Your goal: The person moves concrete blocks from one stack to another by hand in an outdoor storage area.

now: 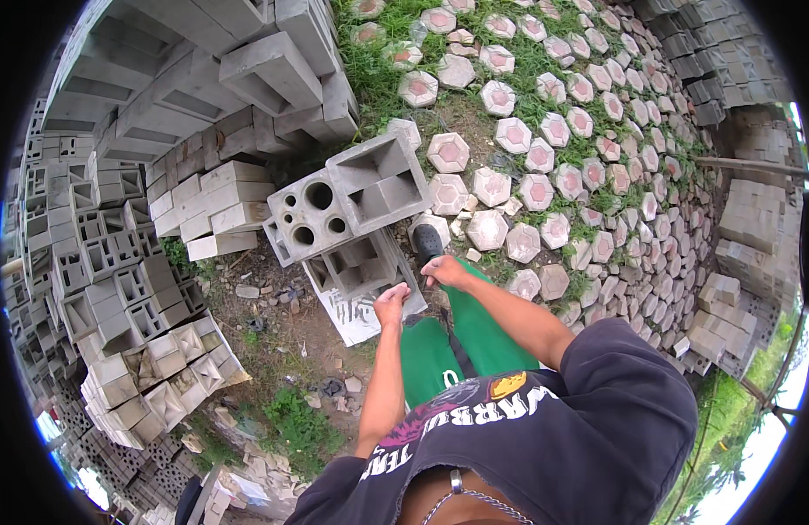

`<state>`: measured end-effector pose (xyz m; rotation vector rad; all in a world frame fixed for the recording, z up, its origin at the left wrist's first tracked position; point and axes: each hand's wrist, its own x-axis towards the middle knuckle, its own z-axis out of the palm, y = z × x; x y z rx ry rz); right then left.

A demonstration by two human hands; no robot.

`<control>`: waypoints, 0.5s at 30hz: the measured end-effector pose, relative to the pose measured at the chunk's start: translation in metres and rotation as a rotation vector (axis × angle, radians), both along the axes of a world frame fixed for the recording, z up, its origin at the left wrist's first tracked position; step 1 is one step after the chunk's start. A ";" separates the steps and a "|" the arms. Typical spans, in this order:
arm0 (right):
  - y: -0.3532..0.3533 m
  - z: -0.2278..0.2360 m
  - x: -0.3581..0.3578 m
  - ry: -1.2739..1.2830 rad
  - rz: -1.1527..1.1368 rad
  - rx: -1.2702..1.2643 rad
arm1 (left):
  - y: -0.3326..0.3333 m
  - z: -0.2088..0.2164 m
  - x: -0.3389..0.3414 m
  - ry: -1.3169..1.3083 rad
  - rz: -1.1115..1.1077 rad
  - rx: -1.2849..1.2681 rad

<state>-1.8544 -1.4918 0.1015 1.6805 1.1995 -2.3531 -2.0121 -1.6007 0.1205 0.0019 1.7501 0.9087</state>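
My left hand [393,304] is closed, thumb uppermost, beside the near end of a grey hollow concrete block [362,282]. To its right, my right hand [445,272] has its fingers curled in above my green trouser leg. Whatever either hand holds, if anything, is hidden. Two more concrete vent blocks lie across the lower one just ahead: one with several round holes [283,203] and one with square, partitioned openings [415,200]. Under this small stack a white printed sheet [356,331] covers part of the ground. My black shoe [428,243] stands just right of the blocks.
Tall stacks of concrete blocks [269,74] rise at the far left, with more stacks [164,372] at the left. Hexagonal pavers [513,136] with reddish centres spread over grass ahead and to the right. Rubble [247,291] and weeds [299,429] lie on the left ground.
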 end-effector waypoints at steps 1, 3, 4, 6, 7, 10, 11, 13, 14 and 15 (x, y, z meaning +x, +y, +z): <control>0.014 0.015 0.012 0.008 0.005 0.012 | 0.011 0.007 0.014 -0.019 0.007 0.061; 0.035 0.037 0.037 -0.037 -0.023 0.098 | 0.042 0.032 0.036 0.013 -0.087 0.088; 0.041 0.044 0.054 -0.050 -0.082 0.138 | 0.059 0.048 0.050 0.035 -0.174 0.110; 0.041 0.051 0.084 -0.096 -0.179 0.205 | 0.078 0.069 0.073 0.044 -0.231 0.200; 0.043 0.054 0.095 -0.082 -0.252 0.194 | 0.085 0.077 0.084 0.055 -0.260 0.279; 0.037 0.065 0.130 -0.095 -0.336 0.244 | 0.091 0.090 0.108 0.024 -0.370 0.421; 0.034 0.069 0.136 -0.038 -0.349 0.263 | 0.091 0.097 0.113 0.032 -0.403 0.437; 0.027 0.077 0.151 0.019 -0.379 0.294 | 0.085 0.112 0.131 -0.015 -0.417 0.456; 0.023 0.080 0.158 0.043 -0.387 0.312 | 0.081 0.118 0.142 -0.028 -0.433 0.401; 0.023 0.083 0.167 0.065 -0.396 0.330 | 0.079 0.123 0.154 -0.041 -0.449 0.346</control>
